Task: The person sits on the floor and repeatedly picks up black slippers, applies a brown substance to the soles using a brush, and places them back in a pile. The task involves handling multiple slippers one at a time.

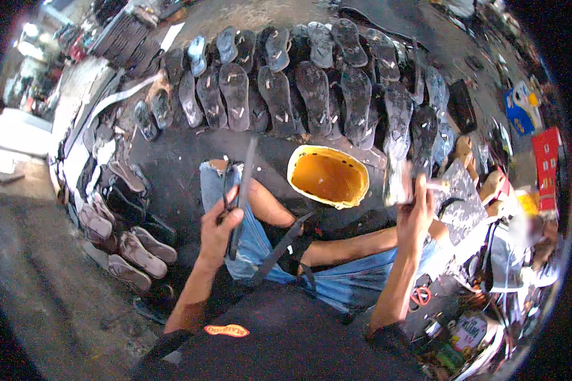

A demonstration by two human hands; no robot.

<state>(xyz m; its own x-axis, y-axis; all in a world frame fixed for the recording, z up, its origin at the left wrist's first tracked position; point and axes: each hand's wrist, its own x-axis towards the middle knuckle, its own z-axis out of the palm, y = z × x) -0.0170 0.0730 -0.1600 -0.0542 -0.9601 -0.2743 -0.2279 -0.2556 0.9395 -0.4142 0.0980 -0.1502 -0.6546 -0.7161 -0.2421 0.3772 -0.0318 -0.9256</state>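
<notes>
My left hand (221, 222) is closed round a dark sandal sole (243, 209), seen edge-on and held upright over my left knee. A thin dark strap shows beside the fingers. My right hand (416, 209) is raised over my right shin, its fingers closed on a pale, stick-like tool (437, 185). A whitish blur lies just left of those fingers; I cannot make out its kind. Between the hands, beyond my legs, stands a yellow-rimmed tub (327, 176) with amber-brown contents.
Rows of dark sandal soles (274, 101) line the far side of the dark mat. More sandals (140, 251) lie at the left. At the right are wooden shoe lasts (491, 186), a red box (545, 168) and a pair of orange-handled scissors (419, 296).
</notes>
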